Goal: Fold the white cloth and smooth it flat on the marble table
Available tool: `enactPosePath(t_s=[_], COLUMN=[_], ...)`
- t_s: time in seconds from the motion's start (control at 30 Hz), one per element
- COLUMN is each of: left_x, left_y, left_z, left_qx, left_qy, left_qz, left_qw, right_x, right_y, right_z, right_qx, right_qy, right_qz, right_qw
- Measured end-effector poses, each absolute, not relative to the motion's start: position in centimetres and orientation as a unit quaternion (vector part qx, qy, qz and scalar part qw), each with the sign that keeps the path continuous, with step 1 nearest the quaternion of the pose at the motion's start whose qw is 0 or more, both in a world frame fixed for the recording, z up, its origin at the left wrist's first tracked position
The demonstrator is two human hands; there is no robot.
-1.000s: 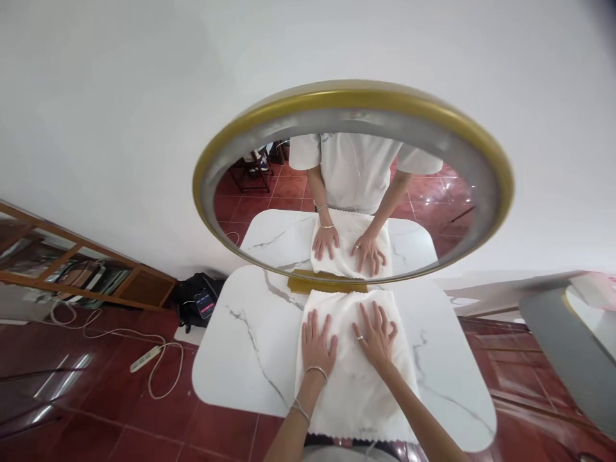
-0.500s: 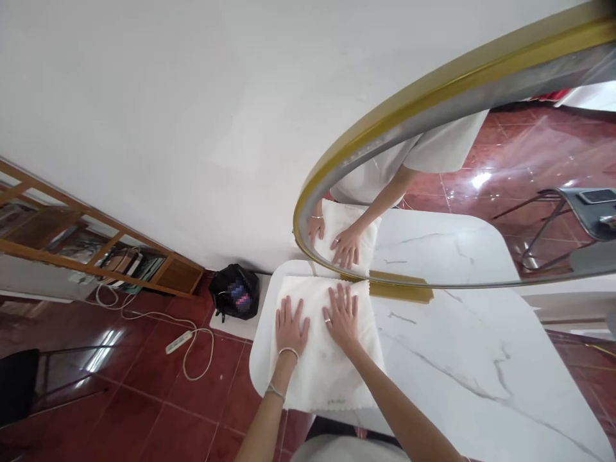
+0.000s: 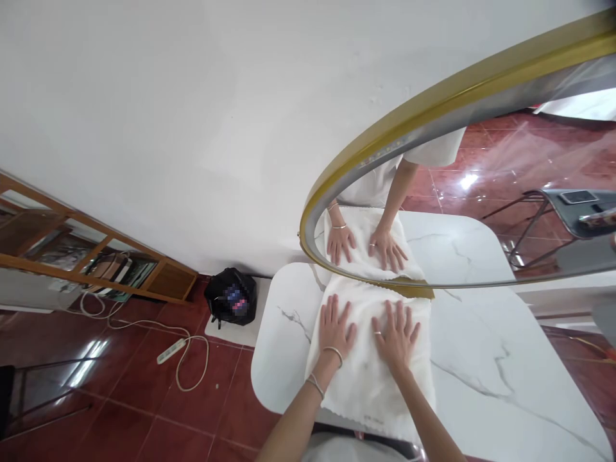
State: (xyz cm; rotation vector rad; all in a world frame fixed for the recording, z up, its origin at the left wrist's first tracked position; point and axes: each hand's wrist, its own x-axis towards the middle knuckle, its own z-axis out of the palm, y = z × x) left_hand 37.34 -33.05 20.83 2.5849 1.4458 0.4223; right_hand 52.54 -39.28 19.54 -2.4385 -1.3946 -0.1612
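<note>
A white towel (image 3: 359, 378) with scalloped edges lies spread on the marble-patterned table (image 3: 481, 359). My left hand (image 3: 335, 328) rests flat on its left part, fingers spread, with two bracelets at the wrist. On the right part, my right hand (image 3: 397, 337) also lies flat with fingers apart and a ring on one finger. Neither hand grips the cloth. Small dark lettering shows near the towel's front edge, which reaches the table's near side. The towel's far edge lies close to the mirror's base.
A large gold-framed round mirror (image 3: 366, 138) stands at the table's back and reflects both hands. To the left are a black bag (image 3: 231, 296), a white power strip (image 3: 171, 351) with its cord on the red tiles, and a wooden shelf (image 3: 171, 279).
Both hands and the towel have moved to the right across the table. More of the table's left end now shows, and the towel lies slightly askew.
</note>
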Motion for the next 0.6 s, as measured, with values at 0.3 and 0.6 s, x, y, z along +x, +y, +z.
enactPosePath(t_s=[0.3,0.6], left_x=[32.6,33.1], left_y=[-29.5,-19.4], left_z=[22.0,21.4], left_qx=[0.798,0.786], left_qy=[0.587,0.597], left_qz=[0.115,0.133], left_qw=[0.077,0.087], right_x=[47.2,43.3], right_y=[-35.2,-26.1], right_z=[20.2,18.9], right_qx=[-0.722,-0.742], right_qy=[-0.668,-0.640], right_qz=[-0.044,-0.026], right_qw=[0.176,0.198])
